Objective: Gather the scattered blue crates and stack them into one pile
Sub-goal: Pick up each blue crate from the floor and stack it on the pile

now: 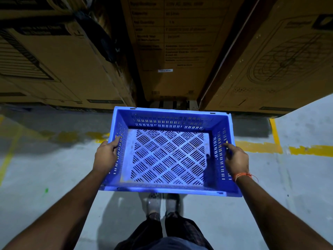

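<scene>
One blue plastic crate [169,156] with slotted walls and a lattice floor is held in the air above my feet, level and empty. My left hand [106,156] grips its left wall, thumb over the rim and fingers outside. My right hand [237,159] grips the right wall the same way; an orange thread circles that wrist. No other blue crate is in view.
Large cardboard cartons [176,51] stand close ahead, left [54,69], centre and right [270,69], with narrow gaps between them. Grey concrete floor [54,177] carries worn yellow lines [259,147]. My shoes [162,202] show below the crate.
</scene>
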Available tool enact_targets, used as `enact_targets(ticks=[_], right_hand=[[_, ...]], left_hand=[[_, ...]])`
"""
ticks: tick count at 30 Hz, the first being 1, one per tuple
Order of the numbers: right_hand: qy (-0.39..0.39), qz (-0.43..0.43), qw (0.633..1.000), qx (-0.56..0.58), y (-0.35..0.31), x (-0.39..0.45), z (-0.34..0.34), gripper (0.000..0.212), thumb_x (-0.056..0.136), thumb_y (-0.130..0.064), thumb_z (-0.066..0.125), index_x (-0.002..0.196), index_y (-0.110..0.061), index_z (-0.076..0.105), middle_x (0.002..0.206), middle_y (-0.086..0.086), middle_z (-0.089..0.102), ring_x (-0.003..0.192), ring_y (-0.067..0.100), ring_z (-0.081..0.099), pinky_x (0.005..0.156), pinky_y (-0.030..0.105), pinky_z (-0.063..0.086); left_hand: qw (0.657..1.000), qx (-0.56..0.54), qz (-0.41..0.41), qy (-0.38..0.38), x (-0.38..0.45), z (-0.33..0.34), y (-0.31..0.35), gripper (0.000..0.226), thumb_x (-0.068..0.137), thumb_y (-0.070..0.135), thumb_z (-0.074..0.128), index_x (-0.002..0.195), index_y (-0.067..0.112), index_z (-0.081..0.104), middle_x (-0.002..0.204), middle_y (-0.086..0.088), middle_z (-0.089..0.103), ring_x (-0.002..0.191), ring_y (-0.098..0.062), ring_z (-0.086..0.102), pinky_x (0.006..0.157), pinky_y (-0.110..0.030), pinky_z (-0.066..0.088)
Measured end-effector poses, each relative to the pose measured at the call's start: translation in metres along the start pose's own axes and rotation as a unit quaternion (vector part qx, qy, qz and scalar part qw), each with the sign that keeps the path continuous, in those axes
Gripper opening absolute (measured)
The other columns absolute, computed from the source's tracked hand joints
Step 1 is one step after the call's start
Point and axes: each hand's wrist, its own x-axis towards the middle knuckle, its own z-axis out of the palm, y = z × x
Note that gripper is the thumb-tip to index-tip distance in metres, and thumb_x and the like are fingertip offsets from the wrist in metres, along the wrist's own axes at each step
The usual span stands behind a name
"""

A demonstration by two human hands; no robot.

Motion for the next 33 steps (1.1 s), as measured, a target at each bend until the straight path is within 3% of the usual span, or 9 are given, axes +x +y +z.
enact_targets(ticks=[13, 16, 33], right_hand=[[0.015, 0.002, 1.0, -0.004, -0.003, 0.006, -0.004, 0.047, 0.076, 0.005, 0.064, 0.118, -0.017, 0.069, 0.099, 0.018, 0.07, 0.089, 0.036, 0.067, 0.087, 0.039, 0.054], [0.002, 0.019, 1.0, -0.014, -0.002, 0.004, 0.003, 0.043, 0.079, 0.001, 0.065, 0.118, -0.018, 0.069, 0.102, 0.019, 0.067, 0.089, 0.039, 0.065, 0.086, 0.039, 0.053], [0.007, 0.041, 0.998, -0.048, -0.001, 0.001, 0.006, 0.035, 0.083, -0.003, 0.063, 0.114, -0.019, 0.071, 0.103, 0.02, 0.066, 0.091, 0.041, 0.065, 0.089, 0.04, 0.052]], left_hand=[[1.0, -0.005, 0.008, -0.002, 0.009, -0.001, 0.002, 0.05, 0.091, 0.009, 0.052, 0.14, 0.023, 0.055, 0.102, -0.032, 0.063, 0.102, -0.045, 0.057, 0.073, -0.043, 0.048], [1.0, 0.007, 0.003, -0.012, 0.011, 0.004, 0.001, 0.054, 0.087, 0.017, 0.046, 0.14, 0.027, 0.054, 0.108, -0.027, 0.065, 0.103, -0.043, 0.057, 0.075, -0.042, 0.05], [0.996, 0.05, -0.002, -0.071, 0.021, 0.01, -0.009, 0.05, 0.085, 0.008, 0.054, 0.129, 0.031, 0.063, 0.111, -0.018, 0.071, 0.102, -0.039, 0.062, 0.082, -0.04, 0.051]])
